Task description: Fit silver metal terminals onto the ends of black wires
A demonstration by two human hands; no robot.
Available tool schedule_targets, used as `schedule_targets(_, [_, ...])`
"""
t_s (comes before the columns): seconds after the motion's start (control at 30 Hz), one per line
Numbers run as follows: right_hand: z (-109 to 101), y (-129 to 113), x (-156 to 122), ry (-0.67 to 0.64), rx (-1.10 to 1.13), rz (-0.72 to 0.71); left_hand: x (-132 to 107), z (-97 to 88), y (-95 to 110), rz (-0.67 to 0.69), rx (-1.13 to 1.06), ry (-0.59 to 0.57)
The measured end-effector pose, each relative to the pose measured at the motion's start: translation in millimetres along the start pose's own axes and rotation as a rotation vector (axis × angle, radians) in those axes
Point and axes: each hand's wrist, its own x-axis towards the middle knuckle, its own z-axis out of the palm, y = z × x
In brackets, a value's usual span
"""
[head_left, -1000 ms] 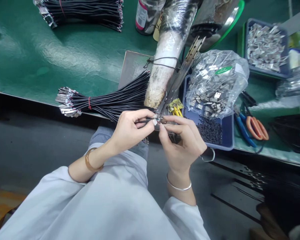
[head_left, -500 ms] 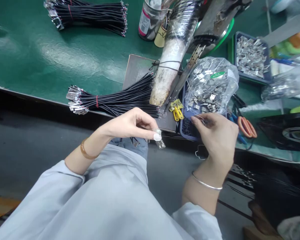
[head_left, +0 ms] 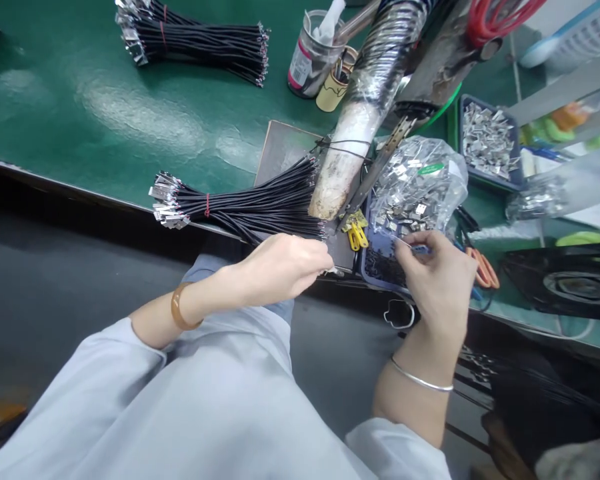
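At the far left we see only the glossy green table [head_left: 80, 120], its front edge running down toward us. On it lies a bundle of thin black wires [head_left: 250, 203], tied with a red band, with shiny metal tips fanned out at its left end and bare ends at its right, near edge. A second bundle [head_left: 200, 40] lies farther back, partly cut off by the top of the frame.

Our left hand [head_left: 285, 267] reaches to the near end of the first bundle, fingers curled narrow at the wire ends; we cannot make out whether it pinches a single wire, since the fingertips hide the spot. Just beyond stands a pale, grimy cylinder wrapped in crinkled plastic film [head_left: 350, 153], its upper part blurred and cut off. Small yellow clippers [head_left: 355, 230] lie at its foot.

Our right hand [head_left: 437, 277] hovers over the blue tray [head_left: 375, 267], thumb and forefinger closed narrowly on something tiny that we cannot identify. Behind it a clear bag of small silvery metal pieces [head_left: 415, 190] rests on the tray. Orange-handled scissors [head_left: 483, 267] peek out, mostly hidden by the hand.
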Motion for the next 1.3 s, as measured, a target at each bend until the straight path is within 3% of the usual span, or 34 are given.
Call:
schedule_targets(0.07, [0.6,-0.2,-5.3,0.052,0.010,0.002,-1.2,11.8,-1.1,0.020,0.230,0.022])
schedule_targets(0.13, [0.7,3.1,-6.7,0.021,0.011,-0.033,-2.4,22.9,-5.5,-0.005,0.261,0.093])
schedule_targets(0.23, [-0.8,11.3,-2.6,-0.099,0.013,-0.083,-2.2,29.6,-11.4,-0.100,0.007,0.235])
schedule_targets(0.3, [-2.4,15.3,2.2,-0.178,0.020,-0.072,0.0,25.7,-12.3,-0.197,-0.251,0.269])
schedule_targets(0.4, [-4.1,15.6,8.2,-0.275,0.037,-0.008,5.3,13.3,-10.7,-0.329,-0.608,0.193])
schedule_targets(0.5, [-3.9,11.6,9.1,-0.290,0.054,0.053,10.1,3.8,-10.3,-0.374,-0.781,0.136])
schedule_targets(0.67, [1.5,9.5,6.1,-0.203,0.058,0.090,12.0,5.4,-12.4,-0.401,-0.802,0.124])
schedule_targets(0.83, [13.6,11.3,15.7,-0.047,0.053,-0.046,9.6,11.5,-11.1,-0.452,-0.733,0.131])
schedule_targets(1.1, [16.9,5.0,22.8,-0.137,0.052,-0.028,12.7,12.8,-9.7,-0.428,-0.723,0.210])
schedule_targets(1.2, [17.9,-1.6,7.2,0.002,0.172,0.024,12.9,14.4,-10.7,-0.402,-0.722,0.266])
schedule_targets(1.3, [19.6,-15.0,-17.8,0.222,0.464,0.045,12.0,16.4,-10.9,-0.391,-0.681,0.280])
